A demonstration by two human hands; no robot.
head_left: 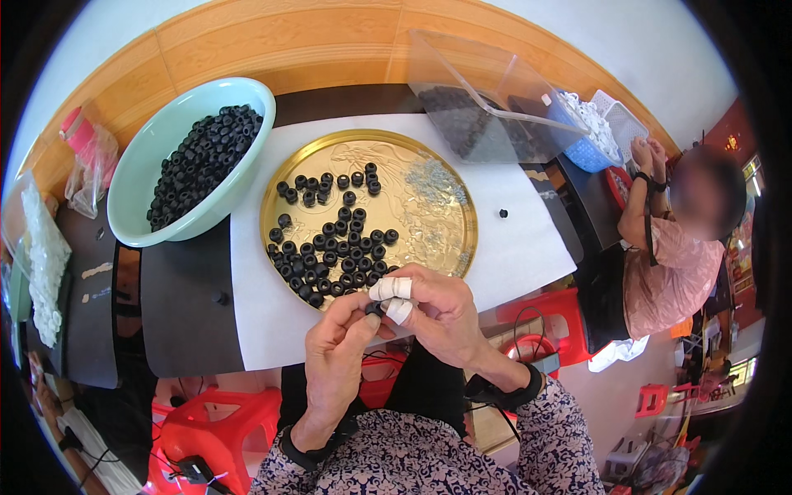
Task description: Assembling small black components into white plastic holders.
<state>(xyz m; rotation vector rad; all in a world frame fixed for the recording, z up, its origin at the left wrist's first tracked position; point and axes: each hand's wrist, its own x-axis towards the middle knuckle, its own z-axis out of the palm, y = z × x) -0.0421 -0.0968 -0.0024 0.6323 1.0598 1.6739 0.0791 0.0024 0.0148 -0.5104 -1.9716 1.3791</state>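
At the table (186, 305), left hand (337, 351) and right hand (446, 318) pinch apparently one bead (374, 308).

From here I see the person's two bare hands working close together in front of the body; the left hand (337, 345) rises steeply from its wrist, thumb and forefinger drawn together in a pinch; the right hand (445, 318) slants in to meet it, knuckles bent, two digits wrapped in white tape (399, 311); both sleeved forearms come up from below, set well apart.
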